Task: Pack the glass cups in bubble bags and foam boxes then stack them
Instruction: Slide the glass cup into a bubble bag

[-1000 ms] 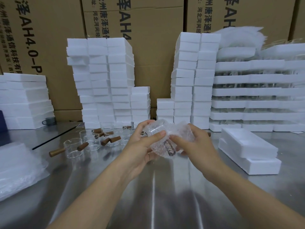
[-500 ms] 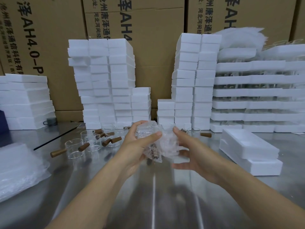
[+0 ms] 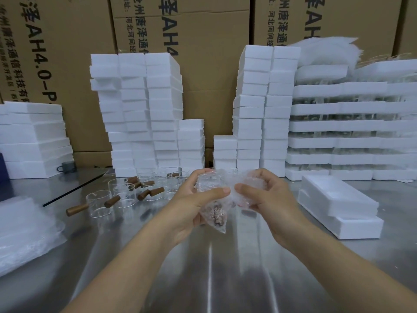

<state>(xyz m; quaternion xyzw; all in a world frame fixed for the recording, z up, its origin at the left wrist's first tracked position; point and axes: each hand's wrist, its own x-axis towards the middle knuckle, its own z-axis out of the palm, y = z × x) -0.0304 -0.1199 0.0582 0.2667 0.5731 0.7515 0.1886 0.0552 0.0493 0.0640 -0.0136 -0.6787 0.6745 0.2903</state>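
Above the middle of the steel table [image 3: 209, 279], both hands hold a bubble bag [image 3: 216, 199] with a glass cup inside; the cup's brown wooden handle shows through the plastic at the bottom. My left hand [image 3: 191, 204] grips the bag's left side, thumb across its front. My right hand [image 3: 268, 199] holds the bag's loose right part with curled fingers. Several bare glass cups with wooden handles [image 3: 126, 195] stand on the table to the left. An open white foam box [image 3: 338, 204] lies to the right.
A pile of flat bubble bags [image 3: 24, 231] lies at the left edge. Tall stacks of white foam boxes [image 3: 144, 114] rise behind the cups, with more stacks [image 3: 261, 109] at centre right and foam trays [image 3: 352, 132] on the right. Cardboard cartons [image 3: 203, 53] form the back wall.
The right hand, which had let go and dropped below the bag, has come back up and taken hold of its right side. The left hand has kept its grip.
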